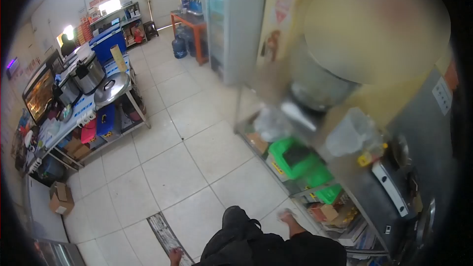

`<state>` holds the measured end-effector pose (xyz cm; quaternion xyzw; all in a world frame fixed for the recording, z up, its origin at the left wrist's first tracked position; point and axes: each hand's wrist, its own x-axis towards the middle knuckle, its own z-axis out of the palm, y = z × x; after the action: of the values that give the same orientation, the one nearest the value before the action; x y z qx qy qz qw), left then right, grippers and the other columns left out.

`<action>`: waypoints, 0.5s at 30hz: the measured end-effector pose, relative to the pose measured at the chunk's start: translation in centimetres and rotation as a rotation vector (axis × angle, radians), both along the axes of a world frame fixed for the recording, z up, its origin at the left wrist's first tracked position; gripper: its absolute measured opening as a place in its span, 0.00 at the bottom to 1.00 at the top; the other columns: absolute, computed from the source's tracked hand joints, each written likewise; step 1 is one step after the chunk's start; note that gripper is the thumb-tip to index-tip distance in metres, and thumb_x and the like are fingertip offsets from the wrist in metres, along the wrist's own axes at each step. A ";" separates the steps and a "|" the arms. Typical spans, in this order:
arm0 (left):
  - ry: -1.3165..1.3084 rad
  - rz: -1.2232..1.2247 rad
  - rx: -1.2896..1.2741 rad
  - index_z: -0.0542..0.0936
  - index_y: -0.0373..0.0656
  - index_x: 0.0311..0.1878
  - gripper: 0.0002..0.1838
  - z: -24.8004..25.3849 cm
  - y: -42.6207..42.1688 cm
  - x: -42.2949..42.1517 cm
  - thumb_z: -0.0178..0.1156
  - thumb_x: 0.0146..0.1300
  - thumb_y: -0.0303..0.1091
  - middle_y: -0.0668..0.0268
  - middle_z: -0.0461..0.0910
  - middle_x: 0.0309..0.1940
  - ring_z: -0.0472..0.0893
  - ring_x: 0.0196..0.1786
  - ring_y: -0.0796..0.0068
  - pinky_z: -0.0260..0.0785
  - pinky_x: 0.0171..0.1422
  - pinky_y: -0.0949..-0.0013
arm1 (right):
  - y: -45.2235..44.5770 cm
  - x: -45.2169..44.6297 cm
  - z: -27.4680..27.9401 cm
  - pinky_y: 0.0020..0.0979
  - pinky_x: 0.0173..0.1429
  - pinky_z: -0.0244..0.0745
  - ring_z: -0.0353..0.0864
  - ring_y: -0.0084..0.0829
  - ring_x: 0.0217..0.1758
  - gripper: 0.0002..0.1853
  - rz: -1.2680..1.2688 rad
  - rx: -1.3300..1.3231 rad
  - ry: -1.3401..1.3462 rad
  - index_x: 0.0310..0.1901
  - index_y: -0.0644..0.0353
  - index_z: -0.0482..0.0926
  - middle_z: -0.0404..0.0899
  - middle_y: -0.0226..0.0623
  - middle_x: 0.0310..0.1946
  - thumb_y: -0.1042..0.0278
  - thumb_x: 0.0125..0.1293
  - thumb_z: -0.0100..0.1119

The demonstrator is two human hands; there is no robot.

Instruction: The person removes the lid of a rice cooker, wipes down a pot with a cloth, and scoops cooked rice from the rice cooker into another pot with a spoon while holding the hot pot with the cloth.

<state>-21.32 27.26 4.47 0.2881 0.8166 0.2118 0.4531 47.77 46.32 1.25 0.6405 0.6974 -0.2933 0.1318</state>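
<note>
At the bottom edge my left hand (175,254) hangs low over the dark striped mat (167,236). It is small in view, and its fingers are too unclear to read. My right hand (287,216) hangs beside my dark clothing, above the tiled floor (236,187) and left of the metal shelf unit's lower shelves. Motion smears its fingers, and a pale patch lies next to them that I cannot make out. Neither hand visibly touches the counters.
On the right, a steel counter (362,182) bears a clear plastic container (350,133) and a large pot (322,88), with green crates (290,160) below. Left stands a table with steel cookers (88,73) and a lid (112,88). A cardboard box (60,198) sits on the floor.
</note>
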 end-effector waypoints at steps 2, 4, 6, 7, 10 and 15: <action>-0.115 0.139 0.294 0.76 0.31 0.47 0.12 2.0 8.9 -6.6 0.59 0.59 0.23 0.53 0.82 0.33 0.83 0.34 0.65 0.75 0.35 0.65 | -2.4 -1.0 -1.9 0.47 0.51 0.69 0.77 0.41 0.43 0.20 -0.343 -0.055 0.084 0.52 0.50 0.81 0.79 0.39 0.41 0.50 0.65 0.54; 0.585 -0.348 0.481 0.73 0.33 0.50 0.12 2.3 18.0 -12.9 0.56 0.63 0.24 0.56 0.80 0.39 0.81 0.37 0.66 0.74 0.36 0.66 | -3.9 -2.4 -6.0 0.41 0.44 0.73 0.78 0.36 0.35 0.20 0.142 0.178 -0.204 0.58 0.49 0.77 0.77 0.37 0.30 0.57 0.66 0.52; 0.262 0.144 0.315 0.76 0.34 0.49 0.14 11.3 29.3 -13.1 0.58 0.60 0.25 0.54 0.81 0.41 0.81 0.46 0.60 0.74 0.51 0.64 | 0.9 -6.1 -6.8 0.37 0.40 0.75 0.78 0.33 0.31 0.21 0.446 0.354 -0.329 0.61 0.48 0.75 0.75 0.36 0.24 0.60 0.67 0.51; 0.344 0.120 0.503 0.77 0.34 0.48 0.13 6.0 32.8 -17.5 0.57 0.59 0.25 0.53 0.81 0.41 0.81 0.50 0.58 0.73 0.54 0.61 | 5.7 -7.3 -7.4 0.37 0.40 0.74 0.78 0.32 0.30 0.20 0.498 0.390 -0.258 0.60 0.48 0.76 0.75 0.36 0.24 0.60 0.68 0.51; 0.332 0.107 0.494 0.78 0.35 0.48 0.13 5.7 46.3 -24.5 0.58 0.62 0.28 0.51 0.81 0.44 0.81 0.49 0.56 0.74 0.54 0.61 | 15.2 -10.3 -6.8 0.36 0.40 0.74 0.77 0.30 0.30 0.18 0.577 0.431 -0.066 0.58 0.50 0.76 0.74 0.38 0.23 0.60 0.70 0.49; 0.393 0.138 0.724 0.76 0.38 0.52 0.14 17.6 69.1 -37.9 0.57 0.64 0.29 0.56 0.84 0.44 0.83 0.49 0.63 0.75 0.52 0.63 | 42.5 -25.5 4.1 0.35 0.43 0.74 0.77 0.31 0.34 0.16 -0.117 -0.091 0.035 0.56 0.52 0.77 0.76 0.37 0.28 0.59 0.71 0.48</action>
<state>-59.23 96.41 22.02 0.4083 0.7778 0.4559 0.1431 22.28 88.86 5.36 0.6682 0.6471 -0.3429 0.1312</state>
